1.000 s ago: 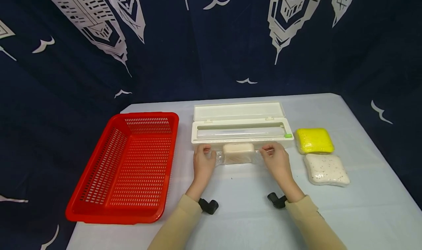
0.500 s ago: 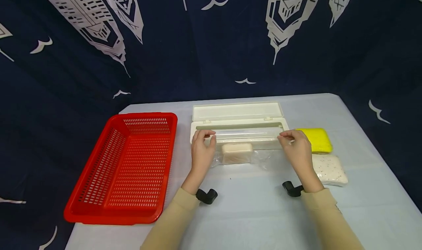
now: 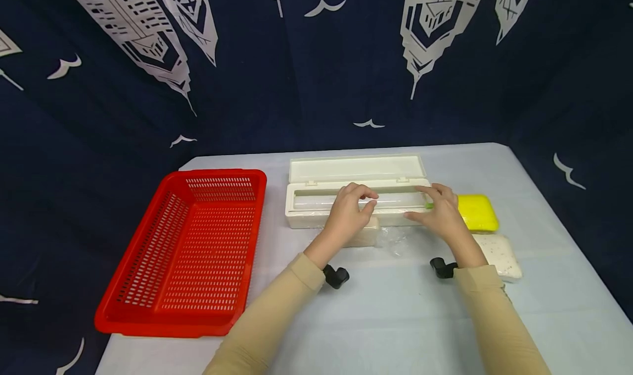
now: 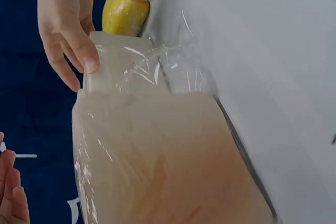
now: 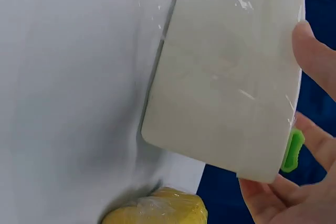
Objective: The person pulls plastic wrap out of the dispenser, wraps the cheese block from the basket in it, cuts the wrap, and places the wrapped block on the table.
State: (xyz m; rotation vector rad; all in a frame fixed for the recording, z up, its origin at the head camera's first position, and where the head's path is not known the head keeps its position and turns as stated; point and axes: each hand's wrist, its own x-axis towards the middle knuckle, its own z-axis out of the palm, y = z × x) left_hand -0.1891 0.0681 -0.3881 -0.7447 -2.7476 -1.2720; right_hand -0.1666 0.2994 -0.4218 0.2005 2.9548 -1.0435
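A cream plastic wrap dispenser (image 3: 316, 220) lies with its lid raised and a clear roll inside. A green cutter tab (image 5: 294, 150) sits at its right end. My right hand (image 3: 442, 213) grips that end, thumb at the front edge and fingers around the far side. My left hand (image 3: 348, 213) hovers over the dispenser's middle, fingers loosely bent with nothing between them. In front of the dispenser stands a cream block (image 4: 173, 156) in clear film, its loose film end (image 3: 395, 240) spreading to the right. In the head view, the left hand partly hides the block.
A red perforated basket (image 3: 254, 243) stands at the left. Beyond the right hand lie a film-wrapped yellow block (image 3: 477, 213) and a speckled white block (image 3: 499, 257). The white-covered table (image 3: 386, 320) ends before a dark patterned curtain (image 3: 296, 89).
The right hand has gone from the film beside the block to the dispenser's right end. The left hand has left the film at the block's left side and moved right, over the dispenser's middle.
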